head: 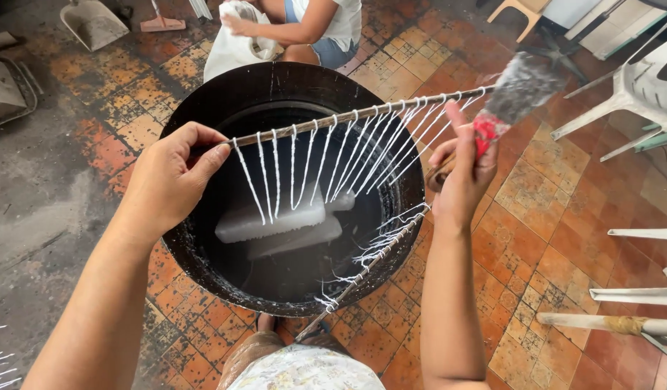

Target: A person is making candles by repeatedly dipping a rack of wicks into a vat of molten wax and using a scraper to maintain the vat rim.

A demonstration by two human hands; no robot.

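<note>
Here, at the left of the frame, the left hand (167, 180) pinches one end of a thin stick (362, 112) between thumb and fingers, closed on it. The stick runs from there up toward the upper right, crossing over a big black pot (203, 94) that sits on the tiled floor (535, 209) in the middle of the frame. A row of white strings (304, 170) hangs from the stick down into the pot, where pale slabs (275, 220) lie in dark liquid. A second stick (369, 263) with frayed white strings leans on the pot's lower right rim. Right of centre, the right hand (463, 173) is closed on the first stick near its far end, and also grips a brush (517, 94) with a red collar and grey bristles that points to the upper right. At the top of the frame, beyond the pot, another person (312, 29) holds a white bag (236, 40). White chairs (637, 94) stand at the right edge.
</note>
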